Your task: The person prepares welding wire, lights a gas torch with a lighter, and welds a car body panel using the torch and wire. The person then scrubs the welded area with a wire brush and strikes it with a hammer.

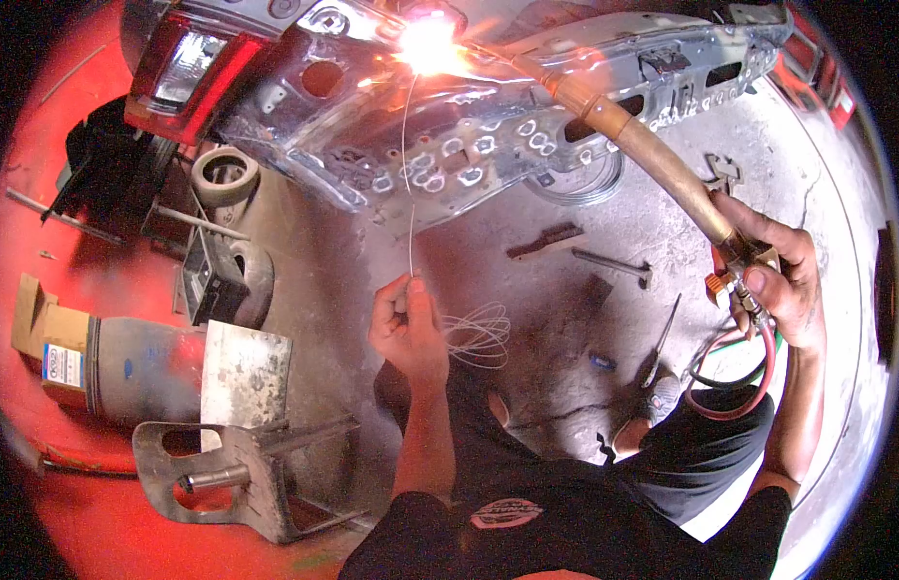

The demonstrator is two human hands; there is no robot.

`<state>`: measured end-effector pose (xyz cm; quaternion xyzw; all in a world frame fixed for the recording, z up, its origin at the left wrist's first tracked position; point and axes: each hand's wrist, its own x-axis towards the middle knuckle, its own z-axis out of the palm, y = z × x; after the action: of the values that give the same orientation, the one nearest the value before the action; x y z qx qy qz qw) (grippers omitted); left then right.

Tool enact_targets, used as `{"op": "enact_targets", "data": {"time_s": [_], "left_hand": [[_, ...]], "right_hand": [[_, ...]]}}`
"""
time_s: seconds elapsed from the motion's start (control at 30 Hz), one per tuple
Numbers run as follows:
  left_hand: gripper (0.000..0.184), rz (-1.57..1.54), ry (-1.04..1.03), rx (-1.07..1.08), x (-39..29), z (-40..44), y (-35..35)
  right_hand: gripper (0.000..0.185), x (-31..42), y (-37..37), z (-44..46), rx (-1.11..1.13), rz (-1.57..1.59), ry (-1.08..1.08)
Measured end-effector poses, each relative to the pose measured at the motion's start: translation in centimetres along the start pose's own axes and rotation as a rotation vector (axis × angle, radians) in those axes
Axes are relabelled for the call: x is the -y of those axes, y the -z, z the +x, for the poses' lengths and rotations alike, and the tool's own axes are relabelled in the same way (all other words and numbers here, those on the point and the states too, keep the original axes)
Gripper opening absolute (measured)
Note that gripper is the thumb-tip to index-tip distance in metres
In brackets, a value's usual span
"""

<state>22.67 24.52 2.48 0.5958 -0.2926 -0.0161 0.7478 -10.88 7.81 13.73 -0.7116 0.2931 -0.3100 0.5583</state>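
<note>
My left hand [411,319] pinches a thin filler wire [408,174] that runs up to a glaring flame [430,46]. A loose coil of the same kind of wire [478,336] hangs beside that hand. In my right hand [790,275] is a gas welding torch [652,155], gripped near its valves, with red and green hoses [749,396] below. Its long neck slants up left to the flame. The bright spot sits on the upper part of a bare metal car body panel [459,145]; the glare hides the wire's tip and the torch's tip.
A tail light [193,72] is on the panel's left. On the floor lie a brush [546,240], a hammer [614,263], a screwdriver [665,338] and a wire coil [589,184]. Left are a ring-shaped part [225,174], a cylinder [145,370] and a metal stand [236,478].
</note>
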Motion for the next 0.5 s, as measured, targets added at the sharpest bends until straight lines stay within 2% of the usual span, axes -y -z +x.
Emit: {"op": "enact_targets", "data": {"time_s": [0.5], "left_hand": [[0.007,0.001,0.019,-0.002,-0.60,-0.08,-0.29]], "right_hand": [[0.074,0.41,-0.05,-0.11,0.010,-0.008,-0.006]]}}
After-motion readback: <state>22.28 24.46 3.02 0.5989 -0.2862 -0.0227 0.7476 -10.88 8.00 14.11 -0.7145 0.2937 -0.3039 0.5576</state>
